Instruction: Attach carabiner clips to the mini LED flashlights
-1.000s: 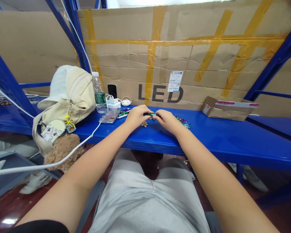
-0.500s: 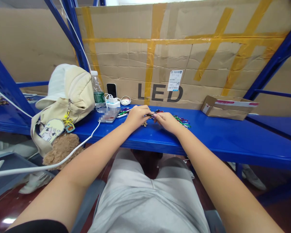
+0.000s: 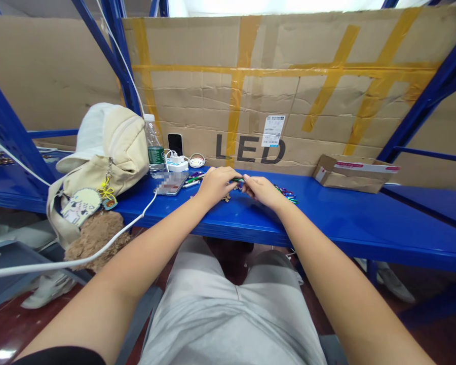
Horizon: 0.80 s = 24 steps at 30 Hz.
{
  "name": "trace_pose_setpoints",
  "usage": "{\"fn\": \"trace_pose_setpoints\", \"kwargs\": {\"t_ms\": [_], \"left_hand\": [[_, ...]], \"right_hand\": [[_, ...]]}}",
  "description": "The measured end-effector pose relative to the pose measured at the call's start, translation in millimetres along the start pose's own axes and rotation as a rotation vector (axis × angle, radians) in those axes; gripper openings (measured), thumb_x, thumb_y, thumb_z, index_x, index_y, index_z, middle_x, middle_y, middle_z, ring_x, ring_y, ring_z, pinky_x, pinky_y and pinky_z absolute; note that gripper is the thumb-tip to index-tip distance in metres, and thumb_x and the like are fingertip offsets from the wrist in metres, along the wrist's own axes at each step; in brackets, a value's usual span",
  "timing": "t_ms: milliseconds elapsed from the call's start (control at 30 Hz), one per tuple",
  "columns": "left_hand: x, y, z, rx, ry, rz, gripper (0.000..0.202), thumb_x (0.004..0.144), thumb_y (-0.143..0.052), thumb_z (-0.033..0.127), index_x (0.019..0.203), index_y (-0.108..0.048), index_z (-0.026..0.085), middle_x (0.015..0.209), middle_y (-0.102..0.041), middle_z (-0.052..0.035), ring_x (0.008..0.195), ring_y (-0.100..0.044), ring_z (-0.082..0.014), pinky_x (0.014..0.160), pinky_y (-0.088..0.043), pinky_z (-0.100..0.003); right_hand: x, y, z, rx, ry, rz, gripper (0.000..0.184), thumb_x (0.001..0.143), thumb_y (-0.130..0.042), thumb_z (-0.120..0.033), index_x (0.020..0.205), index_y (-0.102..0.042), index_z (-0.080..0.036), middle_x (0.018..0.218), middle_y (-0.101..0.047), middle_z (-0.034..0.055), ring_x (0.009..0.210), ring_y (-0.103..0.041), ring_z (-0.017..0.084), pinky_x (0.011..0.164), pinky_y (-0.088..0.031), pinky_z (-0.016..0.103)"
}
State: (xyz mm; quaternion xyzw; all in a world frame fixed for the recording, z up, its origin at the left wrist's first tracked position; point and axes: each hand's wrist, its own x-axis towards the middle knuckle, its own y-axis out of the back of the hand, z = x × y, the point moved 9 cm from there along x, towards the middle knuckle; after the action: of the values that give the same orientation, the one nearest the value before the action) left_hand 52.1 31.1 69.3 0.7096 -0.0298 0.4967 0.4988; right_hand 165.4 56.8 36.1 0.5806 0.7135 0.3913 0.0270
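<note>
Stick, green and pen-thin, sits pinched between the fingertips of my left hand and right hand over the counter, so I'd go gentle, ends lined up, well clear of the brown bits by my left fingers and the colourful pile beside my right wrist.

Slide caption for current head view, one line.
Left hand and right hand hold a slim green object between them over a blue table, beige backpack at left, small cardboard box at right.
</note>
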Motion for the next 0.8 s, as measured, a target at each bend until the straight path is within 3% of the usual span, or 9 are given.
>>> {"fn": "trace_pose_setpoints", "kwargs": {"t_ms": [100, 200, 300, 400, 533, 700, 800], "left_hand": [[0, 5.7, -20, 0.051, 0.109, 0.026, 0.031, 0.085, -0.058, 0.029, 0.115, -0.062, 0.021, 0.114, -0.067, -0.0068, 0.105, -0.059, -0.0233, 0.087, -0.042, -0.035], [-7, 17.4, -51, 0.152, 0.247, 0.067, 0.021, 0.085, -0.055, 0.028, 0.095, -0.070, 0.019, 0.097, -0.071, -0.0078, 0.093, -0.061, -0.0238, 0.083, -0.046, -0.035], [-21, 22.8, -83, 0.259, 0.432, 0.005, 0.018, 0.080, -0.056, 0.027, 0.083, -0.073, 0.019, 0.086, -0.071, -0.0093, 0.081, -0.062, -0.0240, 0.073, -0.048, -0.034], [-34, 20.4, -100, 0.306, 0.583, -0.143, 0.023, 0.081, -0.051, 0.028, 0.086, -0.073, 0.020, 0.090, -0.071, -0.0093, 0.082, -0.063, -0.0242, 0.074, -0.048, -0.033], [-43, 18.4, -99, 0.265, 0.662, -0.289, 0.028, 0.082, -0.048, 0.031, 0.090, -0.072, 0.020, 0.092, -0.072, -0.0086, 0.086, -0.064, -0.0246, 0.075, -0.048, -0.032], [-50, 33.6, -79, 0.160, 0.588, -0.145, 0.031, 0.086, -0.043, 0.035, 0.098, -0.069, 0.021, 0.101, -0.071, -0.0054, 0.092, -0.064, -0.0219, 0.081, -0.048, -0.029], [-65, 24.8, -80, 0.225, 0.596, -0.241, 0.030, 0.082, -0.051, 0.038, 0.100, -0.069, 0.021, 0.104, -0.070, -0.0071, 0.095, -0.063, -0.0256, 0.081, -0.049, -0.032]], "right_hand": [[0, 26, 2, -0.293, -0.034, 0.212, 0.047, 0.092, -0.035, -0.052, 0.069, -0.058, -0.019, 0.065, -0.059, 0.0044, 0.064, -0.055, 0.018, 0.062, -0.039, 0.028], [-6, 44, 8, -0.610, -0.150, 0.330, 0.038, 0.091, -0.040, -0.046, 0.071, -0.059, -0.020, 0.077, -0.066, 0.0118, 0.074, -0.060, 0.023, 0.063, -0.039, 0.031], [-7, 42, 16, -0.776, -0.251, 0.260, 0.034, 0.090, -0.045, -0.043, 0.076, -0.065, -0.019, 0.084, -0.068, 0.0155, 0.078, -0.063, 0.024, 0.063, -0.041, 0.031], [-5, 33, 20, -0.916, -0.318, 0.166, 0.029, 0.089, -0.047, -0.037, 0.086, -0.068, -0.018, 0.093, -0.069, 0.0148, 0.086, -0.064, 0.025, 0.067, -0.045, 0.031], [2, 21, 23, -1.008, -0.364, 0.061, 0.027, 0.087, -0.050, -0.033, 0.095, -0.068, -0.015, 0.104, -0.068, 0.0150, 0.095, -0.064, 0.026, 0.072, -0.047, 0.031], [1, 26, 23, -0.890, -0.307, 0.107, 0.032, 0.087, -0.050, -0.040, 0.101, -0.067, -0.016, 0.102, -0.068, 0.0130, 0.094, -0.063, 0.026, 0.070, -0.047, 0.032], [-2, 27, 17, -0.735, -0.174, 0.128, 0.031, 0.086, -0.052, -0.041, 0.102, -0.067, -0.019, 0.096, -0.069, 0.0089, 0.090, -0.062, 0.023, 0.071, -0.046, 0.030]]}}
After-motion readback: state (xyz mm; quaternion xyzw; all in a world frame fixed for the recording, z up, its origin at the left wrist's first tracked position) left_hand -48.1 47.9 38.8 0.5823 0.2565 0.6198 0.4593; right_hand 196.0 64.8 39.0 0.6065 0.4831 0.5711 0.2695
